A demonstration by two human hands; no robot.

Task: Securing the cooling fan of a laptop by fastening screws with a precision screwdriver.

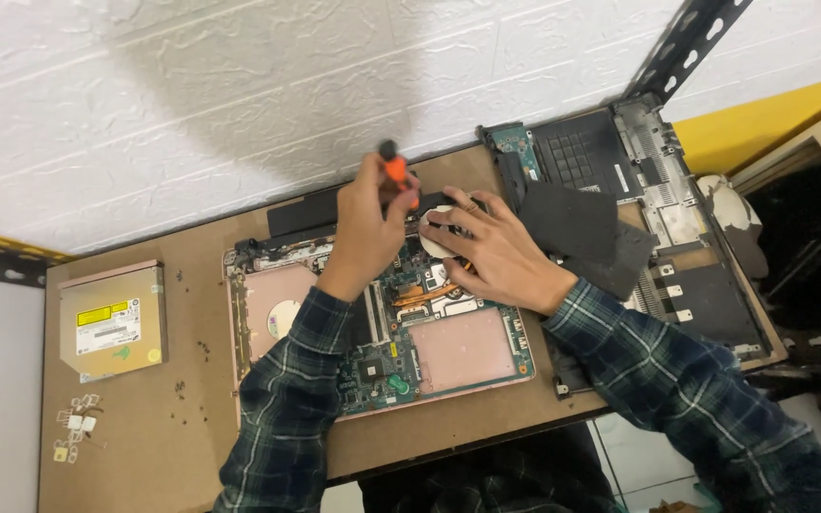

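An opened pink laptop base (458,356) lies on the brown table (182,446), its green circuit board (377,366) and copper heat pipes exposed. My left hand (365,233) grips an orange-and-black screwdriver (393,169), held upright over the board's far edge. My right hand (486,249) rests with spread fingers on the round white fan (434,245) beside the screwdriver tip. Both forearms wear plaid sleeves.
A silver optical drive (111,321) sits at the table's left, with small white clips (76,426) and scattered screws (182,385) nearby. A black laptop cover with dark foam pads (582,223) lies at the right. A white wall stands behind; the table edge is near me.
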